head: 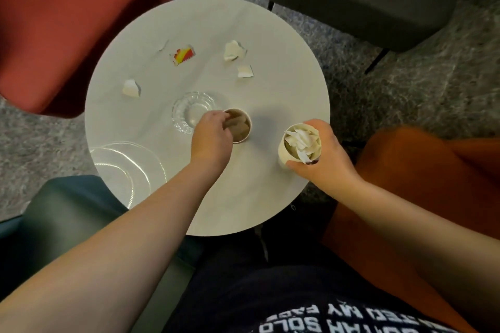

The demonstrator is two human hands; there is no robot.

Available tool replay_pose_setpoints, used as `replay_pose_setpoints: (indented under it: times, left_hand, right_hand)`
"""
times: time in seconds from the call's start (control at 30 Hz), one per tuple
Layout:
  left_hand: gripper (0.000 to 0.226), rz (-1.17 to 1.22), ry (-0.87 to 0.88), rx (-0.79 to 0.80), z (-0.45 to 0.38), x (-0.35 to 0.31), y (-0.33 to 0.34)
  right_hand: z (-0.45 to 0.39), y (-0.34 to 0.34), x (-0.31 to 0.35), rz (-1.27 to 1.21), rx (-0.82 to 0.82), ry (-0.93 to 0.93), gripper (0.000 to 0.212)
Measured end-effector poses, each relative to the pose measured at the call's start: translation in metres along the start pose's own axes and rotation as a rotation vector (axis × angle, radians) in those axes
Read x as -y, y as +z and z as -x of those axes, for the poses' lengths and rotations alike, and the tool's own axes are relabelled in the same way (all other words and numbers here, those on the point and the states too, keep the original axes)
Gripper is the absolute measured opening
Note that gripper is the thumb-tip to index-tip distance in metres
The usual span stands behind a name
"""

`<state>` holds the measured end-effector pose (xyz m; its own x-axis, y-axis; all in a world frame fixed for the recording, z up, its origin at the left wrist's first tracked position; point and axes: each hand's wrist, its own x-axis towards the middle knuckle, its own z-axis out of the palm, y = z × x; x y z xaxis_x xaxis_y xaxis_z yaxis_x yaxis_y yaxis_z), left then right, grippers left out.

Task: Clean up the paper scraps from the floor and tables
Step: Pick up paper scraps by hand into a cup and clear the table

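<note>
The left hand (212, 134) has fingertips curled into the brown paper cup (239, 126) beside the glass ashtray (190, 113); the right hand (323, 153) grips the scrap-filled cup (299, 144). Paper scraps (234, 51) lie beyond the ashtray: pinch each firmly, drop it deep

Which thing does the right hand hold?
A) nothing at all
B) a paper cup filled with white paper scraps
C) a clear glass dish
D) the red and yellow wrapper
B: the right hand grips a paper cup that has white paper scraps in it.
</note>
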<state>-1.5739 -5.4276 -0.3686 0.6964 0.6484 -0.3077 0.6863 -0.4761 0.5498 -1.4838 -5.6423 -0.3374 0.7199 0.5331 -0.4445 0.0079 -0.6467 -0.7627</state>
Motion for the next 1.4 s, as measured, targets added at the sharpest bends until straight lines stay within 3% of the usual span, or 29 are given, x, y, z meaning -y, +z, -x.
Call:
replay_pose_setpoints:
  times: [0.27,0.37,0.47,0.57,0.77,0.97,1.13,1.4]
  left_hand:
    - [0.032,-0.014,0.141,0.035,-0.059,-0.012,-0.017]
    - [0.022,0.086,0.211,0.023,-0.068,-0.003,-0.032]
    - [0.018,0.205,0.172,-0.082,-0.082,0.017,-0.051]
    - [0.021,0.172,0.074,-0.143,-0.107,0.042,-0.068]
    - [0.040,-0.009,0.037,-0.085,-0.167,0.075,-0.076]
    - [0.043,-0.111,0.009,-0.140,-0.209,0.074,-0.061]
    - [0.029,-0.115,0.008,-0.127,-0.218,0.076,-0.053]
    - [0.012,-0.043,0.026,0.051,-0.192,0.059,-0.036]
  right_hand:
    - [-0.015,0.028,0.018,-0.038,-0.113,0.075,0.071]
    - [-0.021,0.038,0.027,-0.062,-0.156,0.104,0.071]
    - [-0.031,0.047,0.039,-0.078,-0.197,0.101,0.070]
    - [-0.041,0.052,0.048,-0.100,-0.222,0.104,0.072]
    - [-0.055,0.056,0.052,-0.116,-0.247,0.087,0.073]
    - [-0.064,0.048,0.050,-0.122,-0.269,0.059,0.070]
    - [-0.075,0.044,0.053,-0.164,-0.232,0.041,0.070]
    - [-0.087,0.035,0.052,-0.165,-0.187,0.016,0.070]
